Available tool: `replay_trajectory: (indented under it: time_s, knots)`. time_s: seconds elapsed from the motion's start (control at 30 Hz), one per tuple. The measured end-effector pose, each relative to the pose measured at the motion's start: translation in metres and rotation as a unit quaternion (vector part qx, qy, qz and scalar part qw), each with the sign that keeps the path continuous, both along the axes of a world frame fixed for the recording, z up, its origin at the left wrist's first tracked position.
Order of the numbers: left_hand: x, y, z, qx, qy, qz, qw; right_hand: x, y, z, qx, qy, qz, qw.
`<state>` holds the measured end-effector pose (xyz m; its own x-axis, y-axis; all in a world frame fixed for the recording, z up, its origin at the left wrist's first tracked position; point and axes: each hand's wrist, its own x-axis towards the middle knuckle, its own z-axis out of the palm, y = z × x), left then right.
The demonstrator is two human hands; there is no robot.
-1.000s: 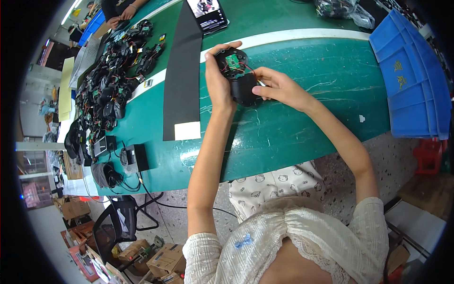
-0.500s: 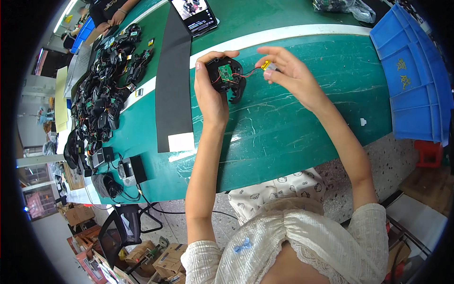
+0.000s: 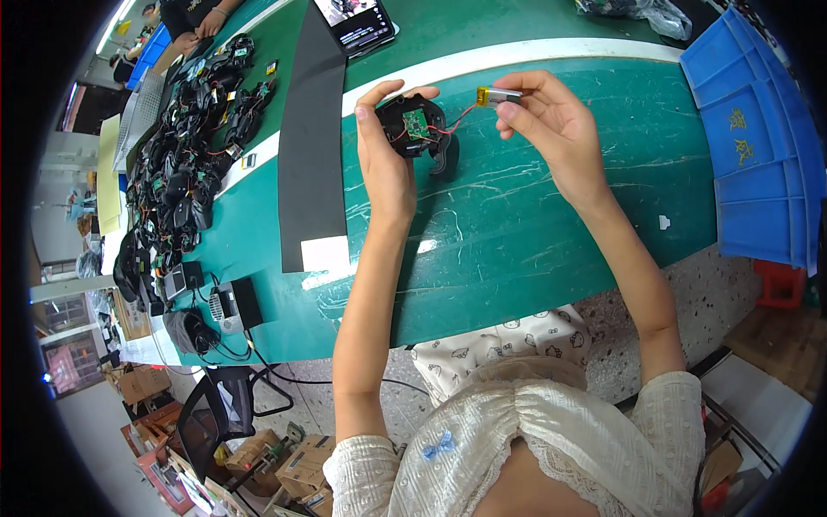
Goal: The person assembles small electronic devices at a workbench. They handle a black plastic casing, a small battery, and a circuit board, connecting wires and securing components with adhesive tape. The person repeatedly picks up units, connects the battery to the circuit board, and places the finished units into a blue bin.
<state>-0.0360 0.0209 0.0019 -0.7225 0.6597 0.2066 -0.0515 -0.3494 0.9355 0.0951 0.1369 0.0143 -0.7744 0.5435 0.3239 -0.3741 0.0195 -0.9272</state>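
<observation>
My left hand (image 3: 387, 164) is closed around a black plastic housing (image 3: 434, 152) with its open side facing up. Inside it sits a small green circuit board (image 3: 417, 125). Red wires (image 3: 461, 119) run from the board across to a small silver pouch battery (image 3: 500, 96) with a yellow end. Thumb and fingertips of my right hand (image 3: 556, 129) pinch the battery's right end, above the green table (image 3: 517, 233) and to the right of the housing.
A heap of black housings with wires (image 3: 185, 172) lies along the left. A black mat strip (image 3: 310, 164) crosses the table, with a phone (image 3: 362, 30) at its far end. A blue bin (image 3: 762, 155) stands right. Another person's hand (image 3: 210, 23) is at far left.
My right hand has turned and risen slightly, so more of the battery shows. The housing has tilted a little in my left hand, which still holds it.
</observation>
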Motion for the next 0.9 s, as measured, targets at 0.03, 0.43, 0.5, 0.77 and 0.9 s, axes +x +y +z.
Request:
replay_trajectory:
  time_s: [0.03,0.43,0.5,0.77,0.9]
  knots:
    - [0.0,0.0,0.0,0.007,-0.016,-0.005,1.0,0.0,-0.001,0.002,0.007,0.005,0.003,1.0]
    - [-0.001,0.005,-0.008,0.011,-0.076,-0.029,0.997,0.004,-0.007,0.006,0.017,0.0,-0.033,0.999]
    - [-0.006,0.005,-0.012,-0.005,-0.031,-0.008,0.999,0.001,-0.009,0.006,0.017,-0.022,-0.064,0.998]
    - [-0.012,0.006,-0.019,-0.003,0.029,0.004,1.0,-0.005,-0.003,-0.013,0.022,-0.074,-0.055,0.996]
    - [-0.01,0.006,-0.021,0.006,-0.033,-0.024,0.999,-0.016,-0.001,-0.036,0.07,-0.094,-0.021,0.993]
